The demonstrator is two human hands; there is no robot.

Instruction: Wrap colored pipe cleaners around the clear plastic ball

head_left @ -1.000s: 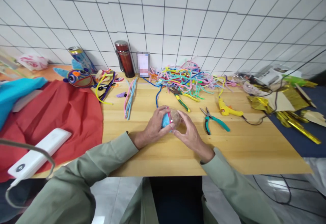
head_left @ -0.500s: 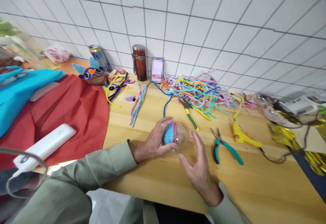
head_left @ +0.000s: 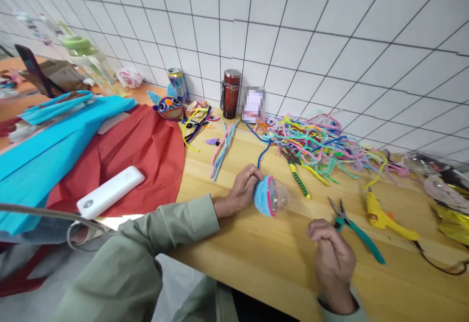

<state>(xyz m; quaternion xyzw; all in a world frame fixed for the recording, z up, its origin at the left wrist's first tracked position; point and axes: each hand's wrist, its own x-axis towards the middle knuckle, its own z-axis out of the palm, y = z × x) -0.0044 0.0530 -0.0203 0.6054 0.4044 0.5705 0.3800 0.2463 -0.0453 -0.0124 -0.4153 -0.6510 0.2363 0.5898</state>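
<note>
A clear plastic ball (head_left: 280,198), its left half covered in light blue pipe cleaner with a pink band round the middle, lies sideways above the wooden table (head_left: 234,248). My left hand (head_left: 242,189) grips its blue end, fingers curled and thumb up against it. To the right, apart from the ball, my right hand (head_left: 332,256) is closed in a loose fist, with nothing seen in it. Just beyond that hand rest teal-handled pliers (head_left: 357,236), their jaws slightly apart. Yellow-and-green cutters (head_left: 298,178) lie behind the ball.
A heap of pipe cleaners (head_left: 311,139) lies along the tiled wall. A yellow glue gun (head_left: 388,219) with its cord is at the right. Behind stand a brown flask (head_left: 230,95) and a can (head_left: 179,86). A white power bank (head_left: 111,191) rests on red cloth (head_left: 154,151) at the left.
My right hand has gone from open beside the ball to a fist farther right. My left hand has shifted from round the ball to its blue end. The view has turned left.
</note>
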